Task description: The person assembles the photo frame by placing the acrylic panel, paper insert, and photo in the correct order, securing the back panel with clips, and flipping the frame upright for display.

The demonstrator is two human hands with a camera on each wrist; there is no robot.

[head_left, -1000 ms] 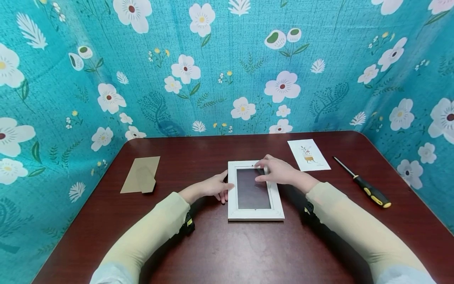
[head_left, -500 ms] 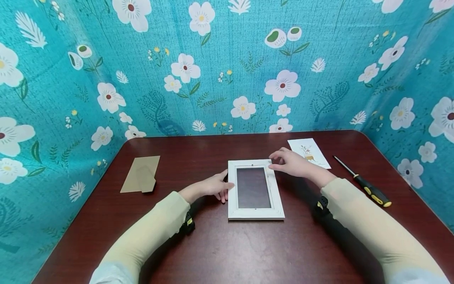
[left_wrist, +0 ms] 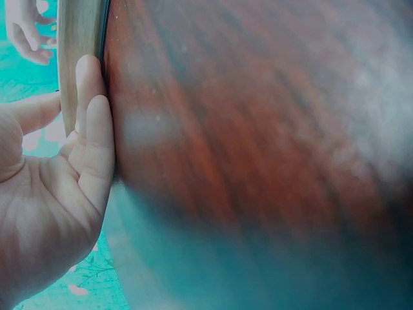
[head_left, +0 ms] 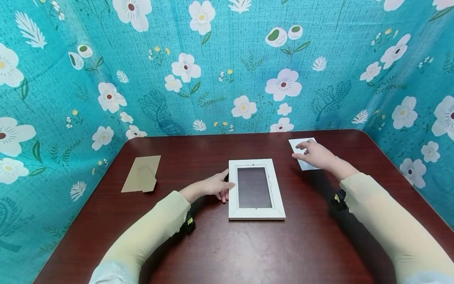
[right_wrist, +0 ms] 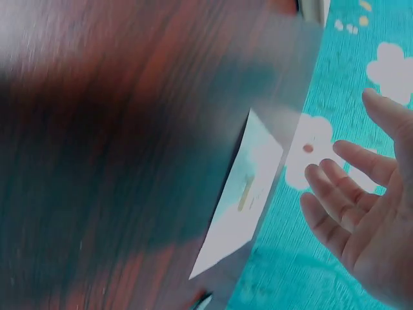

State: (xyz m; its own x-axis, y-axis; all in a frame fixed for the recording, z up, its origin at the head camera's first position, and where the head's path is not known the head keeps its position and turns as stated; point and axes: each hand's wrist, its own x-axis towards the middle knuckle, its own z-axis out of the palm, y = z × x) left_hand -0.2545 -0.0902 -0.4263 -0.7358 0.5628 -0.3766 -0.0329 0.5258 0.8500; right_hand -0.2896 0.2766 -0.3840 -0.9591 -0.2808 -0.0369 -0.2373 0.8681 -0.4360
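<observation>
The left hand (head_left: 214,185) grips the left edge of a white frame (head_left: 257,213) on the counter (head_left: 227,252); the right hand (head_left: 315,154) partly hides a card (head_left: 297,142). Farther left lies a brown board (head_left: 140,175); behind, a flowered curtain (head_left: 220,47).

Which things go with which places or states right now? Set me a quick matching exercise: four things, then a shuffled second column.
Things
1. White rectangular frame
2. Tan cardboard rectangle with a flap
3. White rectangular paper card
4. Bare right hand

Places or states
A. Near the far edge of the reddish-brown, wood-grained table, bearing a small print
B. Fingers relaxed, holding nothing
C. Held at its left edge by the bare left hand
D. Lying on the table's left part

Pairs: 1-C, 2-D, 3-A, 4-B
</observation>
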